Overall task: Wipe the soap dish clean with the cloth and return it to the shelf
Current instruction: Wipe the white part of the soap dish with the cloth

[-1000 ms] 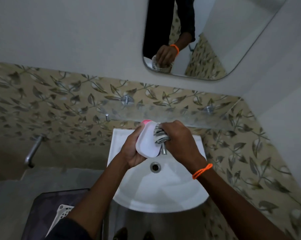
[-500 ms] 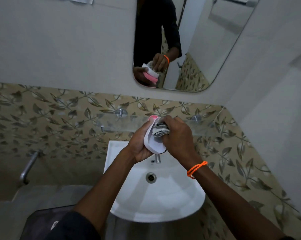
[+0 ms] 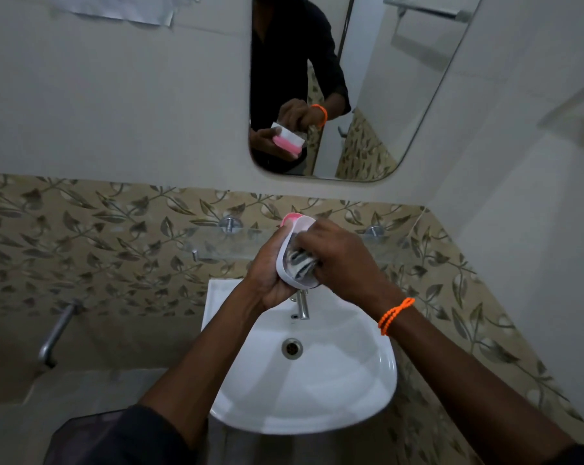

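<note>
far left of the left hand (image 3: 270, 280), a metal pipe (image 3: 54, 333) juts from the leaf-patterned tile band (image 3: 99, 236), with plain pale wall above and a torn sheet of paper (image 3: 123, 10) stuck near the top. just behind both hands a clear glass shelf (image 3: 216, 245) runs along the tile on two round metal mounts. the left hand's grip is curled round the back of the soap dish (image 3: 295, 250), a white shell with a pink edge, tilted on its side above the tap (image 3: 302, 305). the right hand (image 3: 344, 260), an orange bead band (image 3: 394, 315) on its wrist, has its grip closed on a bunched striped cloth (image 3: 300, 263) pressed into the dish's hollow. below the hands sits the white basin (image 3: 334, 391) with its drain (image 3: 291, 348). above them a rounded mirror (image 3: 401, 95) reflects a dark sleeve, the dish and both hands. right of the right hand the tile band meets a plain side wall.
</note>
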